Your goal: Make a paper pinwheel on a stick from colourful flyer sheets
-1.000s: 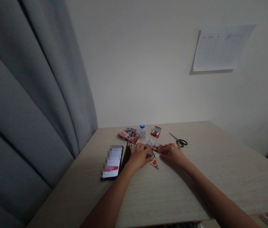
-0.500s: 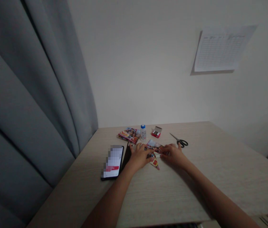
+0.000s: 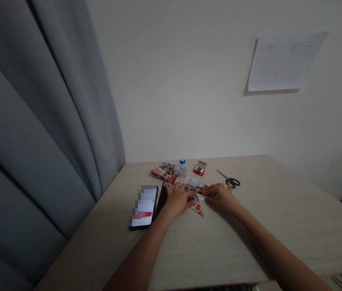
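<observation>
the left hand (image 3: 177, 199) lies flat, fingers spread, pressing down on a colourful printed sheet of paper folded to a point (image 3: 195, 199) on the pale wood-grain worktop (image 3: 219, 242). the right hand (image 3: 220, 195) meets it from the other side, fingertips pinched narrow on the paper's edge near its middle. the paper sits between the two hands, its pointed tip towards the person, touching both.

to fold it well, i judge the flat hand should pin the sheet firmly while the other runs along the crease, edges lined up before pressing.

taking the paper as the landmark: just left of it lies a black smartphone with a lit screen (image 3: 144, 207). behind it, to the left, rests a stack of bright printed leaflets (image 3: 165, 171); straight behind stands a small white bottle with a blue cap (image 3: 182, 167), cap on, contents hidden. behind and slightly right sits a small red box with its flap open (image 3: 199, 169); what is inside is too small to tell. right of the paper lie black-handled scissors (image 3: 228, 179).
</observation>
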Motion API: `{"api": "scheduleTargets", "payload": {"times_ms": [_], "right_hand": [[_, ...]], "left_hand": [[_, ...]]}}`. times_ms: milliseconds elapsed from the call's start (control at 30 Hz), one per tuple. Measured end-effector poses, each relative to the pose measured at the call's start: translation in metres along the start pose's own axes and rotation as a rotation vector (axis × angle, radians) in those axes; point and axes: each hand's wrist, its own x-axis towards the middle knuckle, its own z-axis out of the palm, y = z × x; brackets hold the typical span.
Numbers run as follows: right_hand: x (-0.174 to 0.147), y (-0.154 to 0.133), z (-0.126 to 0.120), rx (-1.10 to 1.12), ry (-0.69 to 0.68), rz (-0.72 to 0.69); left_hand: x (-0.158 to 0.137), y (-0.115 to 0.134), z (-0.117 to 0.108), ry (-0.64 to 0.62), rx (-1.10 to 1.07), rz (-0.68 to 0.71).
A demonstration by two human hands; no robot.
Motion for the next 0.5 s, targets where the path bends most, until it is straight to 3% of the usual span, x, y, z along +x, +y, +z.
{"api": "scheduleTargets", "payload": {"times_ms": [267,500], "right_hand": [[0.0005,0.0021,0.0010,0.015,0.009,-0.003],[-0.0003,-0.0003,-0.0016,0.035,0.007,0.002]], "left_hand": [[0.0005,0.0013,0.0064,0.043,-0.007,-0.022],[-0.0003,0.0031,0.0060,0.006,0.003,-0.004]]}}
